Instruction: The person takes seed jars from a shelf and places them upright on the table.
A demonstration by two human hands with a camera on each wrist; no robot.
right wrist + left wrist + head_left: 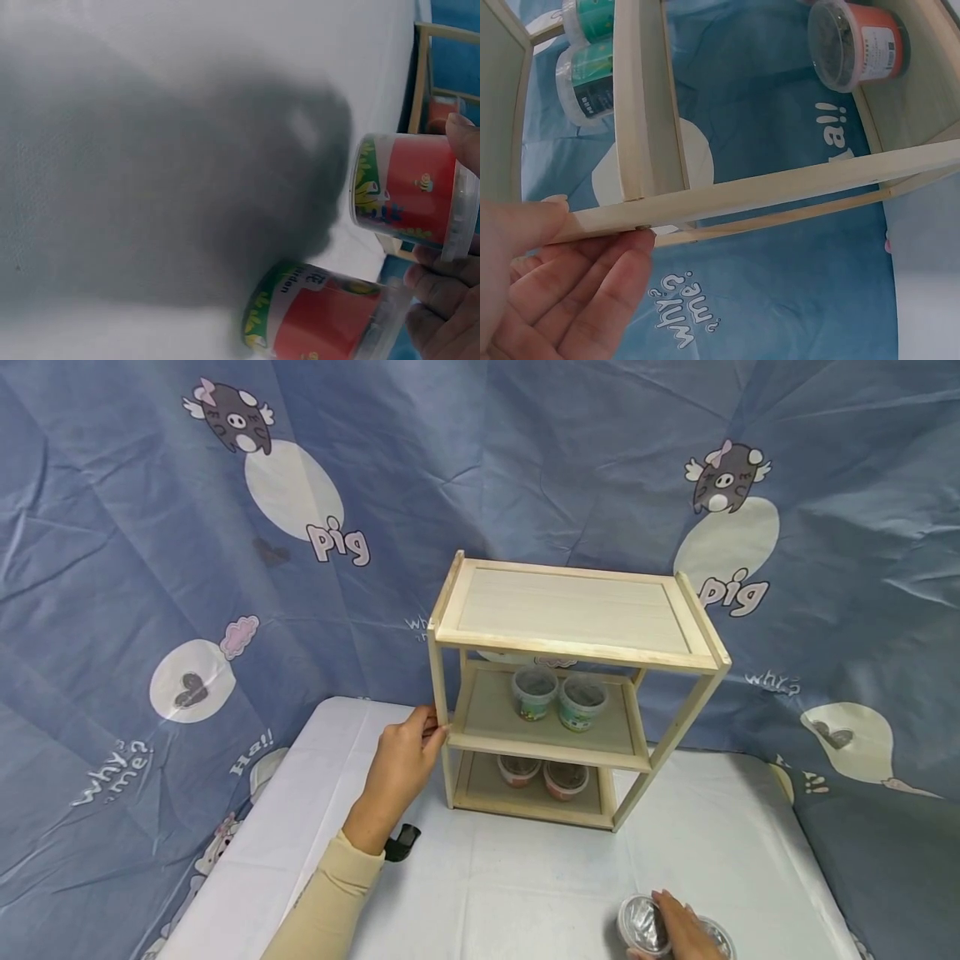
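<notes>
My left hand (401, 760) pinches the left front post of a small wooden shelf rack (540, 747) at the height of its middle board. In the left wrist view, the thumb lies on one side of the post (780, 191) and the fingers on the other. At the front right, my right hand (686, 931) holds a red-labelled tub (412, 187) with a clear lid, thumb on one side and fingers on the other. A second red-labelled tub (322, 315) is close beside those fingers.
Two green-labelled tubs (558, 700) stand on the middle board. Below them, two orange-red tubs (543, 777) sit on the bottom board. A black strap (402, 843) shows by my left wrist. Blue printed cloth (360, 460) hangs behind the white-covered table (510, 893).
</notes>
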